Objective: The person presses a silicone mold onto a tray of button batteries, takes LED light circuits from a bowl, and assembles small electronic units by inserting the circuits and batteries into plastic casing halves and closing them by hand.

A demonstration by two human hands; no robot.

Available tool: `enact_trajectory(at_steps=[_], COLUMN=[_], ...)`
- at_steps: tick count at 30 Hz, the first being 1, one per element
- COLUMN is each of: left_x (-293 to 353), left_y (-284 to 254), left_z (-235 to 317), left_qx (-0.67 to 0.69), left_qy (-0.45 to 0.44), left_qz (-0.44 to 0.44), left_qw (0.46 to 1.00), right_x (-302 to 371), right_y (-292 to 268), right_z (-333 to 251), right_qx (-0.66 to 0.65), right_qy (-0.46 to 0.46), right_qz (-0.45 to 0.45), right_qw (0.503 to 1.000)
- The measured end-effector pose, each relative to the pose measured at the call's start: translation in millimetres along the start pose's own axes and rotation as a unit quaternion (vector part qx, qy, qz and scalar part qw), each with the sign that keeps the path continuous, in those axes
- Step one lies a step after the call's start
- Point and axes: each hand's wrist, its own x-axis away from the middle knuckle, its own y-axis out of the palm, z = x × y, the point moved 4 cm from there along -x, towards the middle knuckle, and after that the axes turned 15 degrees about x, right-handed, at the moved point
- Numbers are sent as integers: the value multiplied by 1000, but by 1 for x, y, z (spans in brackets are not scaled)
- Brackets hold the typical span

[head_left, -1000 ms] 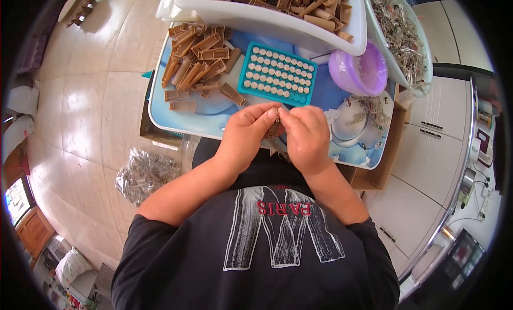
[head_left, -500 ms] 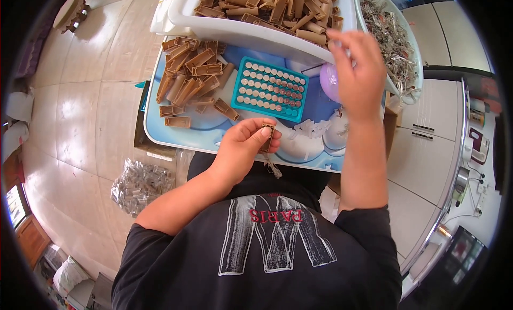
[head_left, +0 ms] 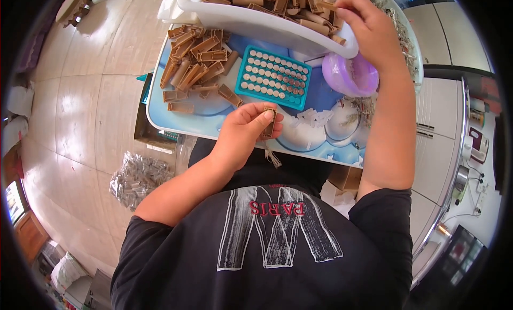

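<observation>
Near the table's front edge, my left hand (head_left: 246,129) is closed round a small brown plastic casing (head_left: 270,129), its thumb on top. My right hand (head_left: 372,29) reaches over the right rim of a white bin (head_left: 267,21). Its thumb and fingers pinch the end of another brown casing (head_left: 327,6) above the pile in the bin. More brown casings (head_left: 195,69) lie heaped on the left of the table. Between heap and right arm sits a teal tray (head_left: 246,92) with rows of round silvery button cells (head_left: 269,75).
A purple bowl (head_left: 347,77) stands beneath my right forearm. Small clear plastic pieces (head_left: 312,118) and fine metal parts (head_left: 363,108) lie on the blue table (head_left: 211,127). Behind the bowl is a pale tub (head_left: 419,69). A clear bag of parts (head_left: 138,179) rests on the floor.
My right hand has moved up and away, from the bin's near right corner to over the casings, uncovering the purple bowl. My left hand keeps its casing.
</observation>
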Motion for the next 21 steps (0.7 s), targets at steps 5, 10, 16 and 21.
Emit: enact_trajectory(at_steps=[5, 10, 16, 21], left_x=[0, 5, 13, 16], left_y=[-4, 7, 15, 18], left_z=[2, 1, -2, -4], left_qx=[-1, 3, -7, -12], left_qy=[26, 27, 10, 1], left_qz=[5, 2, -22, -23], left_qw=[1000, 1000, 1000, 1000], right_x=[79, 180, 214, 227], right_y=[-2, 41, 71, 70], right_z=[2, 15, 14, 14], right_qx=[-275, -251, 87, 94], right_qy=[112, 188, 105, 185], right_qz=[-55, -243, -118, -23], right_qw=[953, 918, 984, 978])
